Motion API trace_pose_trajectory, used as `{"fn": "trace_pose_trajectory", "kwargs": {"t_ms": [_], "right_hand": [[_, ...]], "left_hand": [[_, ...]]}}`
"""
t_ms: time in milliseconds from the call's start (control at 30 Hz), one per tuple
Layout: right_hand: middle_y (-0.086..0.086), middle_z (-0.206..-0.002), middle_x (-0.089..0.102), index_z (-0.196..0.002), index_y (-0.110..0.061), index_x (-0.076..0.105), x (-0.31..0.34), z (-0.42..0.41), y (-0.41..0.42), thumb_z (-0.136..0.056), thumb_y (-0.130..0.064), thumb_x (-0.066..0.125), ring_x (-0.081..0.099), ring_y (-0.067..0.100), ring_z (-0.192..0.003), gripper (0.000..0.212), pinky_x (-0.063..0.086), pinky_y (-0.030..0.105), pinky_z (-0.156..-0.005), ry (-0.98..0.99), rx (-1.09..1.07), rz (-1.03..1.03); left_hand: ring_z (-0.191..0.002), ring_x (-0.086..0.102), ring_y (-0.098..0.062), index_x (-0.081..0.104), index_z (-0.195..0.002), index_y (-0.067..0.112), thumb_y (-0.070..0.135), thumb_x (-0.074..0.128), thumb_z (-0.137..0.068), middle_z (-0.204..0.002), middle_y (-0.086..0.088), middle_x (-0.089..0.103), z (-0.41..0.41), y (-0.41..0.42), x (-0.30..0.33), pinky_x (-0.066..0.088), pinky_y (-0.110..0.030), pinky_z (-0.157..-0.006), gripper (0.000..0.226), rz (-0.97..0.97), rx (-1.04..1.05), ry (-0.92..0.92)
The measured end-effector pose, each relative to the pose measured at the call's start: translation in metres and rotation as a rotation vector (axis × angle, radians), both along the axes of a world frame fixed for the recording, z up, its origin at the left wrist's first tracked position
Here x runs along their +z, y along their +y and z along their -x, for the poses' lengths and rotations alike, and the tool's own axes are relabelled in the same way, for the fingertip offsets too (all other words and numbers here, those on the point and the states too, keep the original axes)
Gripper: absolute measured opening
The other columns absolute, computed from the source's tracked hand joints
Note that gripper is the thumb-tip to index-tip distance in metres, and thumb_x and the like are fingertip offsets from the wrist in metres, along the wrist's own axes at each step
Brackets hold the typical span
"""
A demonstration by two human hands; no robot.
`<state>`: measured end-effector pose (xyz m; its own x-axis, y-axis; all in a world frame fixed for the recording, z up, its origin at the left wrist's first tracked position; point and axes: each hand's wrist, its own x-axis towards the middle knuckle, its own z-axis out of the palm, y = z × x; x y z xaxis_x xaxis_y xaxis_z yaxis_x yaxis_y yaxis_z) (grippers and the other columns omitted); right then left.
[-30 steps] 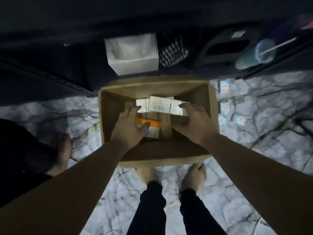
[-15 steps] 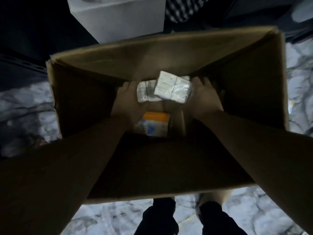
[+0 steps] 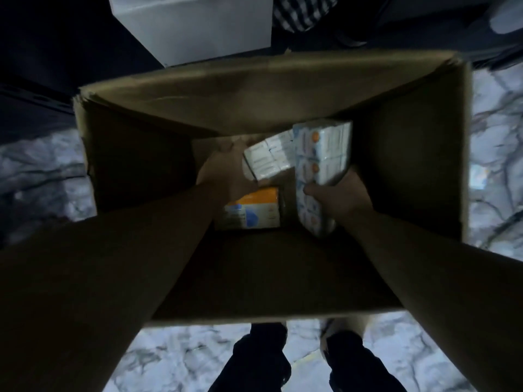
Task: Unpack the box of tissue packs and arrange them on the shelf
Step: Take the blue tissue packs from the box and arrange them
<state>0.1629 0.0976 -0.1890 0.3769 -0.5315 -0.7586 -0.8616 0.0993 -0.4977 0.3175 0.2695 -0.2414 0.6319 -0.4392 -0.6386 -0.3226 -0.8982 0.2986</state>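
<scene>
Slippage threatens inside the cardboard box (image 3: pixel 254 89): your right hand (image 3: pixel 336 199) clamps the long tissue bundle (image 3: pixel 319 165) low, your left hand (image 3: pixel 226 171) grips another pack (image 3: pixel 268 159), so either may tip.

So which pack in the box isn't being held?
The orange-topped pack lying on the box floor; each hand grips one of the other two white packs.
</scene>
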Motion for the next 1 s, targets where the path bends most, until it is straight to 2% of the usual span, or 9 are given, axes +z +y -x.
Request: {"fn": "trace_pose_trajectory", "kwargs": {"t_ms": [100,200,333,467,533,700,833,900,1000], "right_hand": [[0.003,-0.144,0.056,-0.143,-0.02,0.043,0.037,-0.003,0.001,-0.077,-0.031,0.09,0.054,0.027,-0.133,0.082,0.047,0.037,-0.087,0.002,0.023,0.022],[0.0,-0.129,0.058,-0.131,-0.023,0.044,0.088,-0.003,0.004,-0.077,-0.035,0.09,0.057,0.022,-0.123,0.072,0.049,0.035,-0.083,-0.009,0.052,0.039],[-0.009,-0.11,0.054,-0.114,-0.025,0.043,0.174,0.0,0.005,-0.075,-0.037,0.089,0.054,0.013,-0.099,0.062,0.045,0.029,-0.076,-0.05,0.099,0.062],[-0.019,-0.101,0.056,-0.112,-0.027,0.045,0.266,0.009,0.0,-0.073,-0.037,0.09,0.058,0.013,-0.097,0.061,0.048,0.029,-0.071,-0.138,0.149,0.082],[-0.017,-0.104,0.057,-0.115,-0.026,0.045,0.314,0.016,-0.004,-0.072,-0.037,0.091,0.06,0.014,-0.1,0.065,0.053,0.034,-0.077,-0.197,0.187,0.099],[-0.018,-0.116,0.059,-0.122,-0.032,0.045,0.428,0.036,-0.009,-0.075,-0.038,0.091,0.059,0.007,-0.106,0.065,0.052,0.028,-0.081,-0.328,0.24,0.114],[-0.021,-0.12,0.063,-0.126,-0.032,0.05,0.5,0.055,-0.009,-0.079,-0.039,0.088,0.062,-0.003,-0.108,0.061,0.058,0.032,-0.088,-0.421,0.184,0.153],[-0.022,-0.119,0.065,-0.121,-0.04,0.051,0.531,0.066,-0.009,-0.077,-0.041,0.088,0.064,-0.004,-0.108,0.056,0.059,0.036,-0.09,-0.473,0.135,0.168],[-0.027,-0.119,0.065,-0.122,-0.047,0.05,0.568,0.079,-0.014,-0.076,-0.042,0.088,0.064,-0.006,-0.11,0.06,0.058,0.038,-0.094,-0.545,0.087,0.183]], "left_hand": [[-0.112,0.061,-0.03,0.056,-0.13,0.023,0.051,0.088,-0.066,-0.125,-0.006,0.061,0.016,0.005,0.05,0.053,-0.043,-0.094,0.077,0.054,0.107,0.032],[-0.107,0.064,-0.025,0.058,-0.127,0.022,0.04,0.09,-0.071,-0.118,-0.002,0.066,0.029,0.015,0.111,0.053,-0.035,-0.088,0.067,0.07,0.204,0.058],[-0.109,0.064,-0.023,0.059,-0.122,0.023,0.041,0.09,-0.07,-0.118,-0.001,0.067,0.039,0.028,0.204,0.053,-0.034,-0.085,0.063,0.122,0.286,0.073],[-0.109,0.062,-0.016,0.056,-0.124,0.03,0.047,0.09,-0.066,-0.119,0.007,0.065,0.057,0.039,0.299,0.05,-0.032,-0.082,0.069,0.197,0.385,0.079],[-0.106,0.062,-0.014,0.055,-0.125,0.03,0.046,0.091,-0.066,-0.116,0.01,0.065,0.067,0.043,0.347,0.051,-0.032,-0.081,0.071,0.248,0.447,0.093],[-0.099,0.06,-0.006,0.051,-0.131,0.036,0.044,0.091,-0.071,-0.106,0.025,0.061,0.088,0.054,0.46,0.043,-0.017,-0.07,0.072,0.359,0.5,0.061],[-0.096,0.063,0.008,0.047,-0.128,0.045,0.044,0.091,-0.073,-0.107,0.034,0.061,0.104,0.056,0.541,0.055,-0.029,-0.083,0.071,0.456,0.532,0.066],[-0.095,0.062,0.015,0.047,-0.125,0.049,0.044,0.091,-0.073,-0.107,0.035,0.064,0.114,0.056,0.577,0.057,-0.03,-0.087,0.068,0.523,0.556,0.062],[-0.102,0.063,0.013,0.051,-0.126,0.05,0.044,0.091,-0.073,-0.112,0.037,0.065,0.125,0.054,0.62,0.058,-0.032,-0.089,0.067,0.635,0.579,0.025]]}}
